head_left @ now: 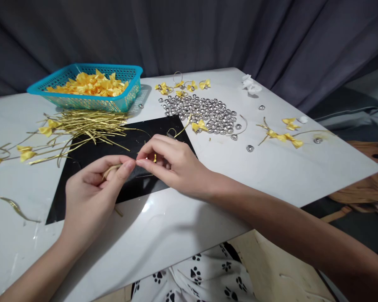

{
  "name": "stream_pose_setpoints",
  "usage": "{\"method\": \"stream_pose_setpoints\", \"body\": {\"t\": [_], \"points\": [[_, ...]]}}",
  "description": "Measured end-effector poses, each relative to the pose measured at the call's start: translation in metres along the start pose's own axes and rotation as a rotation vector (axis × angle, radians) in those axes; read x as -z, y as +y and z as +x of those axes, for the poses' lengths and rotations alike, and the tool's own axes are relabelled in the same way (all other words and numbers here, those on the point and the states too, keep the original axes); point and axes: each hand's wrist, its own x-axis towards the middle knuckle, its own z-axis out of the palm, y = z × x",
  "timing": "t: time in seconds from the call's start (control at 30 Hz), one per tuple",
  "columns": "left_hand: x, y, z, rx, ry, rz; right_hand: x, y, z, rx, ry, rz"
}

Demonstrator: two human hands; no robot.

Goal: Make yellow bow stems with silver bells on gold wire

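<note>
My left hand [96, 182] is closed in a pinch over the black sheet [91, 157], with a thin gold cord [111, 169] running through its fingers. Right against its fingertips, my right hand [166, 161] pinches too. A bit of yellow shows beneath the curled right fingers, but what those fingertips grip is too small to make out. Just beyond the hands lies a pile of gold cords [91, 125], partly over the sheet. A yellow bow [200, 125] rests beside a heap of silver beads [208, 111].
A blue basket [134, 84] of yellow bows [91, 85] stands at the back left. Several finished-looking bow pieces [192, 86] lie behind the beads. More bows with cord [283, 136] and crumpled white tissue [251, 85] are at the right. The white table [290, 176] ends before a grey curtain [189, 33].
</note>
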Motion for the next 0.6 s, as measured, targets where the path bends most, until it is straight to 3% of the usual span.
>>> {"method": "stream_pose_setpoints", "body": {"t": [0.13, 0.27, 0.43, 0.6], "points": [[0.0019, -0.002, 0.0039, 0.111, -0.114, -0.167, -0.002, 0.0012, -0.0002, -0.036, 0.071, 0.039], [0.001, -0.0023, 0.0048, 0.145, -0.131, -0.228, -0.0039, 0.0014, 0.0008, -0.112, 0.126, 0.094], [-0.0004, -0.0024, 0.0029, 0.147, -0.117, -0.199, -0.006, -0.0021, 0.0012, -0.251, 0.084, 0.201], [0.0002, -0.0034, 0.003, 0.137, -0.119, -0.172, -0.006, -0.0015, 0.0009, -0.235, 0.031, 0.166]]}}
